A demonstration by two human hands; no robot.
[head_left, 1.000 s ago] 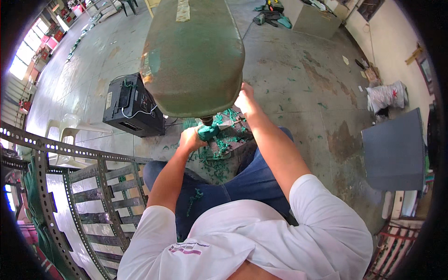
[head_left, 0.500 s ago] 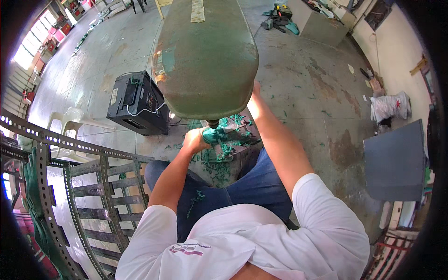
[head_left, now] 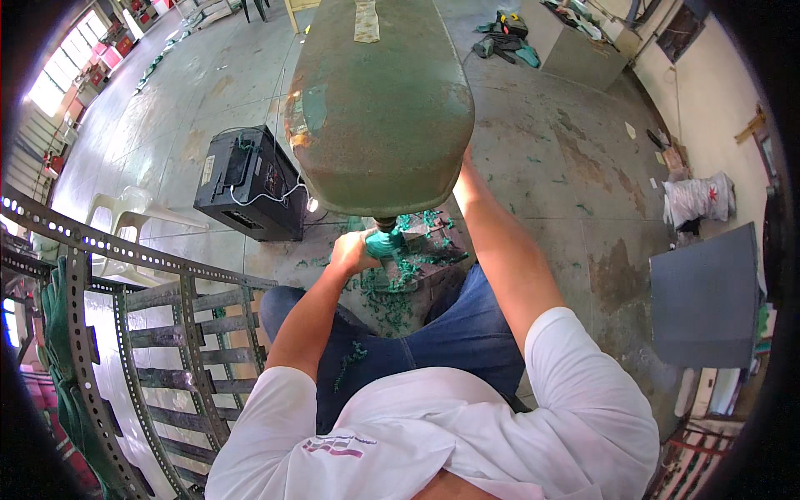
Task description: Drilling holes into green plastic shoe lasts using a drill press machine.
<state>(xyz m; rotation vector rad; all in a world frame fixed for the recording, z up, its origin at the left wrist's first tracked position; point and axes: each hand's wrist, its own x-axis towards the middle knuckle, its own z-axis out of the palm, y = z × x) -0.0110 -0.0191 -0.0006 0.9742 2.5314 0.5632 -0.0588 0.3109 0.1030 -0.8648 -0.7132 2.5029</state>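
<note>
A drill press with a worn green head cover [head_left: 379,125] stands before me, its dark spindle [head_left: 385,223] pointing down. My left hand [head_left: 353,252] is closed round the side of a green rounded piece [head_left: 383,243] right under the spindle. Whether the tool touches the piece, I cannot tell. Curly green shavings [head_left: 407,271] lie heaped on and around the machine's base [head_left: 433,262]. My right arm [head_left: 504,233] reaches up along the right side of the press; the cover hides the fingers of my right hand [head_left: 464,160] and whatever they touch.
A black speaker-like box [head_left: 250,183] with a white cord stands left of the press. Nearer on the left are a white plastic chair [head_left: 125,221] and a perforated metal rack [head_left: 183,333]. A grey panel [head_left: 704,296] is at the right, beside a white bag [head_left: 698,198].
The press appears slightly farther right and lower in view, as the camera has shifted a little. My left hand keeps its hold on the green piece; the right arm stays raised.
</note>
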